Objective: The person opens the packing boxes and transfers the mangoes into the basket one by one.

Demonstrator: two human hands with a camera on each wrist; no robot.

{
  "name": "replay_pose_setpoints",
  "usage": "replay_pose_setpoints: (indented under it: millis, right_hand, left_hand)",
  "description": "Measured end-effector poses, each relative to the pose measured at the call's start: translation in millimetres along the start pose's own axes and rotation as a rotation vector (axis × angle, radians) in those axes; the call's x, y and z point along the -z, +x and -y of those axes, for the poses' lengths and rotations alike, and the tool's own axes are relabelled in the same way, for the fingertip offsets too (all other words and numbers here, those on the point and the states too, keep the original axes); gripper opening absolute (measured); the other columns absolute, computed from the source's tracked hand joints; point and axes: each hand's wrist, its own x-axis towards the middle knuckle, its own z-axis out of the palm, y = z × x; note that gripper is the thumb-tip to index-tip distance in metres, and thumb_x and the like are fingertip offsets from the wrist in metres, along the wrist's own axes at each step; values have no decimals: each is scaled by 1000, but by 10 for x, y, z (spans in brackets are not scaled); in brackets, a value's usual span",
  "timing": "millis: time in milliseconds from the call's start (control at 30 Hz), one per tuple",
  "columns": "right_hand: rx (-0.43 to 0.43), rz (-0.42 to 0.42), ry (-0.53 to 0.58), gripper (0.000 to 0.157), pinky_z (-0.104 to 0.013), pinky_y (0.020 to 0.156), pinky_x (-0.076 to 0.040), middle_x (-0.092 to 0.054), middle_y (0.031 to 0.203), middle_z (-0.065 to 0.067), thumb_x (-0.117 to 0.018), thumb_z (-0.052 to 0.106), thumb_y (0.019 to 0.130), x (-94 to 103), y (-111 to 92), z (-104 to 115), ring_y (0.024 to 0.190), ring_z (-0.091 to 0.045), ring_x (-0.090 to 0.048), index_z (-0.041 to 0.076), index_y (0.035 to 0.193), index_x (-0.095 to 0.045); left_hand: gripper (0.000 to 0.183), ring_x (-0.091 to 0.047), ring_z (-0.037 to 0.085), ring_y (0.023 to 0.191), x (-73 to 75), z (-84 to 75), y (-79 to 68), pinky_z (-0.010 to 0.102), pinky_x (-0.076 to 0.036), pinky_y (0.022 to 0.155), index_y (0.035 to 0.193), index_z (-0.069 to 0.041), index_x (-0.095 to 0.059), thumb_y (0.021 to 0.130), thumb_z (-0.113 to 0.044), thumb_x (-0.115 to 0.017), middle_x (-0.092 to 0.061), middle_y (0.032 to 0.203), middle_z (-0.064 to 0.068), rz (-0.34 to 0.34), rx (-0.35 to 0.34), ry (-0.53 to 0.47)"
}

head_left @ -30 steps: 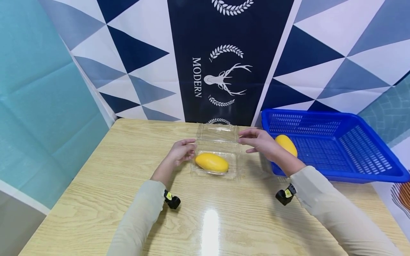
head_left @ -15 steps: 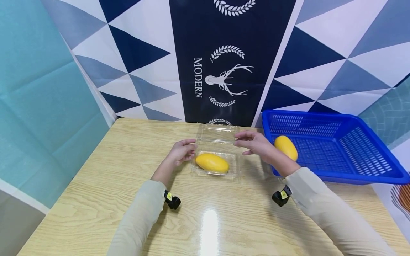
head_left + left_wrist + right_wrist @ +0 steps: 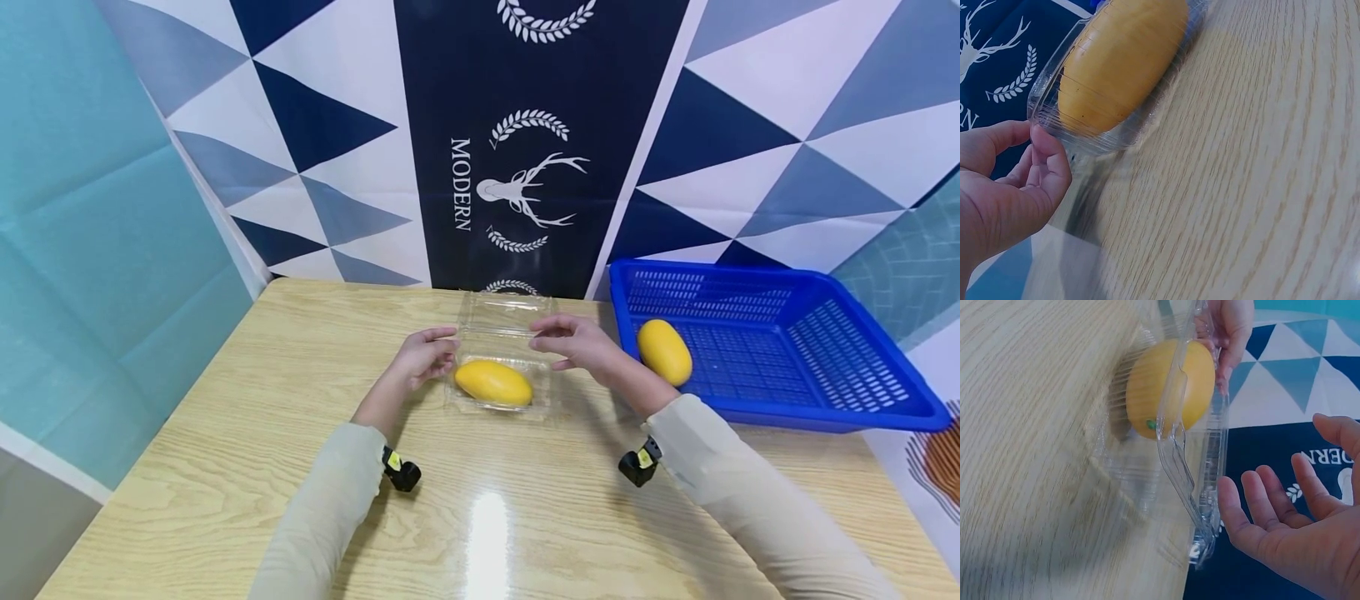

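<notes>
A yellow mango (image 3: 493, 382) lies in a clear plastic clamshell box (image 3: 543, 392), whose lid (image 3: 498, 312) stands raised at the back. At the box's left side, my left hand (image 3: 423, 357) pinches the rim between thumb and fingers, as the left wrist view shows. My right hand (image 3: 581, 343) hovers by the box's right side near the lid. In the right wrist view its fingers (image 3: 1265, 499) are spread and loosely bent, apart from the plastic, with nothing held. The mango's green stem spot (image 3: 1151, 424) faces that camera.
On the right stands a blue plastic basket (image 3: 795, 417) with a second mango (image 3: 664, 352) at its left end. A patterned cloth (image 3: 517, 100) hangs directly behind the wooden table (image 3: 300, 367).
My right hand has moved left, from beside the box to over its right edge near the lid. My left hand, the box and the mango have stayed in place.
</notes>
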Motion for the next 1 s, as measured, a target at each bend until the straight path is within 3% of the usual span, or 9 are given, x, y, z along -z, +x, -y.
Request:
replay_pose_setpoints:
  millis: [467,700,1000]
  right_hand:
    - [0,10,-16,48,-50,95,-49,-57,119,-11,-65,22,88,-114,57,-19,98,-14,-58,2,129,-50]
    - [-9,26,5,46,-50,96,-48,-57,115,-9,-64,21,88,-161,87,-40,113,-31,-53,2,128,-51]
    - [2,50,-24,47,-47,93,-50,-57,119,-12,-63,22,89,-206,133,-78,115,-33,-51,2,129,-49]
  left_hand:
    - [46,-53,8,58,15,14,-9,14,-48,53,134,-4,-48,90,-6,-59,-56,84,6,-3,-3,-1]
    - [45,-52,8,57,5,22,2,15,-48,52,134,-5,-47,90,-6,-58,-56,85,7,-2,-7,0]
    - [44,-52,8,57,9,21,14,14,-48,52,133,-5,-49,90,-5,-58,-56,84,7,-11,-3,-1]
